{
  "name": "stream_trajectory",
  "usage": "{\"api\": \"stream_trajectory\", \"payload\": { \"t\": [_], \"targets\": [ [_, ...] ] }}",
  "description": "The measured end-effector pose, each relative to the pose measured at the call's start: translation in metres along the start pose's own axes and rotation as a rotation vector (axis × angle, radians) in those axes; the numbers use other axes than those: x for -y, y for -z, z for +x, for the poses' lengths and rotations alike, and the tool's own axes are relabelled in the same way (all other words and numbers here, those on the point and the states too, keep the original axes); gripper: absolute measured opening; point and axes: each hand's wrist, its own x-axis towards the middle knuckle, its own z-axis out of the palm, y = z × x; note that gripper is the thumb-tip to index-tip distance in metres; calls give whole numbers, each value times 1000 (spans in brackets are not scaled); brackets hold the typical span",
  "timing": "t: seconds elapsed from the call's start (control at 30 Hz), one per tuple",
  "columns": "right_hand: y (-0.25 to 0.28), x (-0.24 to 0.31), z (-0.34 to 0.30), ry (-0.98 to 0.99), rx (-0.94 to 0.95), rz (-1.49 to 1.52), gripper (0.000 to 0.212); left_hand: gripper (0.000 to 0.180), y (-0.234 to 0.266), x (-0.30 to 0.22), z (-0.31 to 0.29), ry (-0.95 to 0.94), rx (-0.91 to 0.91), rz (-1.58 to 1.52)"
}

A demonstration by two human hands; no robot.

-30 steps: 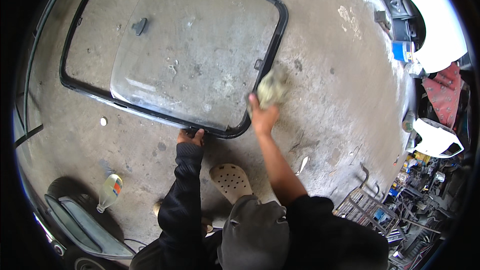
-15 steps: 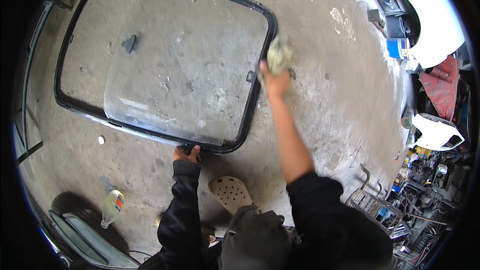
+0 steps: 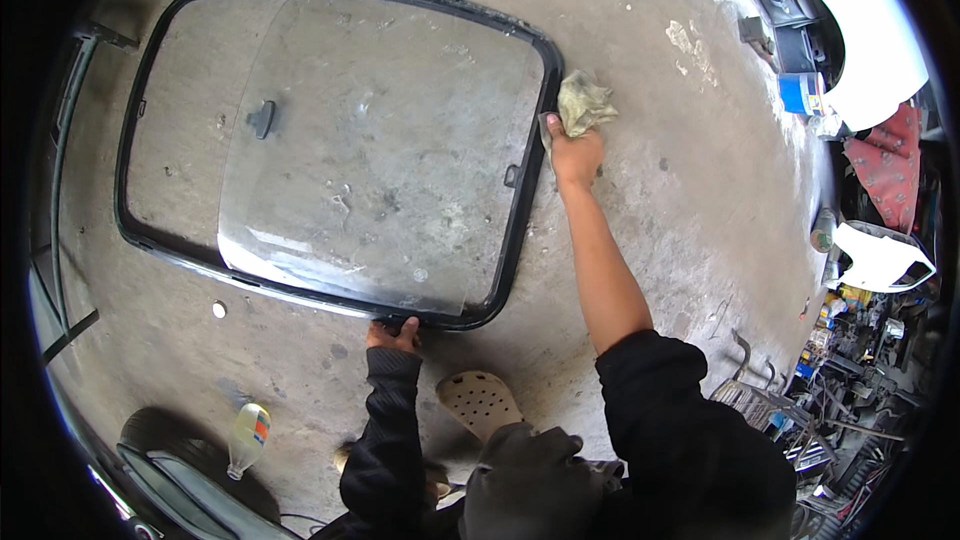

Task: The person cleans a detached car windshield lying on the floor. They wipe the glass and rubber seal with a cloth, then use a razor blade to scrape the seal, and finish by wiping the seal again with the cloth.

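Note:
A large window frame point(image 3: 531, 162) with black edging spans the upper left, and a clear glass pane point(image 3: 400, 140) fills much of it. My left hand point(image 3: 396, 335) grips the frame's near edge, fingers curled under it and thumb on top. At the frame's right side, my right hand point(image 3: 574, 152) is closed on a crumpled pale yellow-green rag point(image 3: 586, 104), its thumb by the black edge. Part of the rag is hidden in the fist. A small dark latch point(image 3: 264, 120) sits on the glass.
On the concrete floor, a clear bottle point(image 3: 249, 437) with yellowish liquid lies near a dark tyre point(image 3: 165, 432). A white cap point(image 3: 219, 309) is close to the frame. Metal parts point(image 3: 850, 410), a blue container point(image 3: 799, 94) and a red cloth point(image 3: 887, 168) line the right. My beige clog point(image 3: 478, 402) is below.
My right hand's fast motion has slowed, with the rag still in it beside the frame's right edge. The whole view has shifted slightly, and my left hand keeps its hold on the near edge.

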Motion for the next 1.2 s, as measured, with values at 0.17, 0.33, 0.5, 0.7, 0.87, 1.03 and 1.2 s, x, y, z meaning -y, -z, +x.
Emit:
{"api": "stream_trajectory", "payload": {
  "t": [0.17, 0.33, 0.5, 0.7, 0.87, 1.03, 1.2],
  "targets": [
    [-3, 43, 68, -162, 69, -166, 50, 32, 4, 12, -3, -65, 40, 38],
    [-8, 33, 76, 96, 109, -71, 47, 29, 2, 8, 1, -82, 8, 0],
    [-20, 35, 98, -2, 120, -133, 52, 29, -1, -5, -3, -57, 24, 14],
    [-35, 11, 141, 319, 208, -194, 58, 34, -4, 14, 4, -72, 28, -102],
    [-39, 62, 129, 89, 261, -260, 58, 32, -1, 12, -2, -85, -8, -89],
    [-47, 83, 132, 213, 297, -428, 64, 32, -7, 17, -1, -52, -57, -113],
    [-68, 74, 147, 392, 274, -550, 70, 39, -3, 50, 17, -184, -78, -88]
  ]
}}
